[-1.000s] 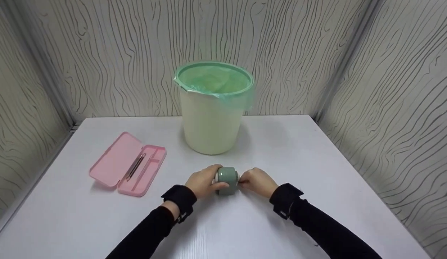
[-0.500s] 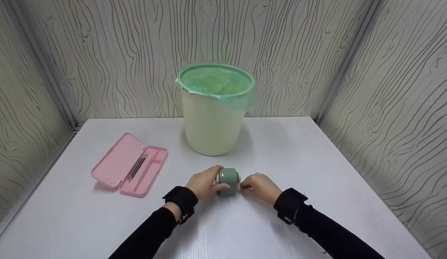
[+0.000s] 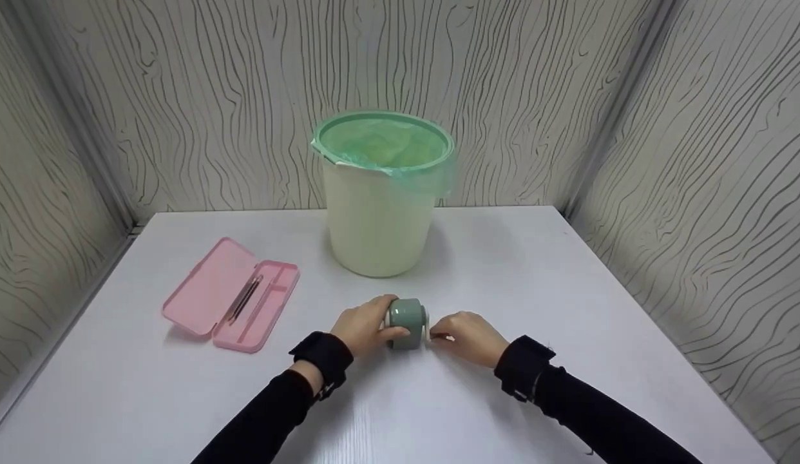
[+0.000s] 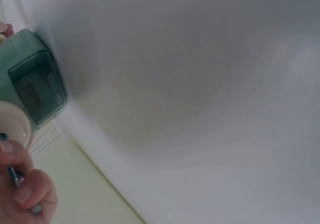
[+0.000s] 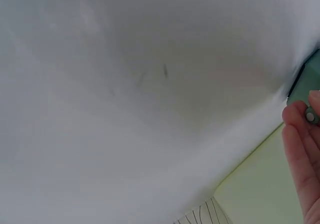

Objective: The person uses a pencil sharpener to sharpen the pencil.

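A green pencil sharpener (image 3: 406, 316) sits on the white table with its crank side to the right. My left hand (image 3: 362, 328) grips its body, the thumb lying across the near side. In the left wrist view, curled fingers (image 4: 35, 186) of that hand also hold a short dark pencil (image 4: 16, 176) at the sharpener's cream round front (image 4: 12, 126); the pencil's tip is hidden. A clear shavings drawer (image 4: 37, 88) shows on the body. With bent fingers my right hand (image 3: 467, 338) pinches the small green crank knob (image 5: 311, 116), beside the light crank arm (image 3: 428, 325).
An open pink pencil case (image 3: 271, 309) with a few slim pencils (image 3: 245, 299) lies to the left. Behind the sharpener stands a tall pale-green bin (image 3: 377, 225) lined with a green bag (image 3: 387, 138). Wood-patterned panels (image 3: 245, 96) enclose the table's back and sides.
My right hand has shifted slightly right and toward me with the crank knob, and the crank arm now shows more plainly. The left hand keeps its grip on the pencil sharpener.
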A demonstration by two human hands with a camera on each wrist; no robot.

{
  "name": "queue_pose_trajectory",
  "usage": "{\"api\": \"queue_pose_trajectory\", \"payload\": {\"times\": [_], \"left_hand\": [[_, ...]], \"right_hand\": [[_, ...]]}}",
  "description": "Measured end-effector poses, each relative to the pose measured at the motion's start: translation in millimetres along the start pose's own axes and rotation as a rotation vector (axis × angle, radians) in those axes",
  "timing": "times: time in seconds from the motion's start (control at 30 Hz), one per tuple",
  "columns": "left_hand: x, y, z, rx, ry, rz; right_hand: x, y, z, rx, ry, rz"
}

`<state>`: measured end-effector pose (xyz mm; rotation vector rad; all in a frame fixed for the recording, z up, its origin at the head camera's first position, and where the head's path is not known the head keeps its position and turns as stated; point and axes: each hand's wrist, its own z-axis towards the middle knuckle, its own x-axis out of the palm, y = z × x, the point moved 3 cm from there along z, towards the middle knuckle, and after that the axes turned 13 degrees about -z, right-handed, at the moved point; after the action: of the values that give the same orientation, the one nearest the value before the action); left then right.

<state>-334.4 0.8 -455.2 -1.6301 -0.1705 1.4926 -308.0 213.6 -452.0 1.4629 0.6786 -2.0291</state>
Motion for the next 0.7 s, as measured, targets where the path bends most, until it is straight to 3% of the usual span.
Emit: {"api": "queue_pose_trajectory", "payload": {"times": [0.33,0.7], "left_hand": [[-0.1,-1.4,1.9,0.040,-0.012,0.042],[-1.3,-0.4,3.1,0.039,-0.011,0.066]], "right_hand": [[-7.4,2.8,-2.4,-0.011,0.006,0.009],[-14.5,5.3,-3.7,-0.007,0.006,-0.015]]}}
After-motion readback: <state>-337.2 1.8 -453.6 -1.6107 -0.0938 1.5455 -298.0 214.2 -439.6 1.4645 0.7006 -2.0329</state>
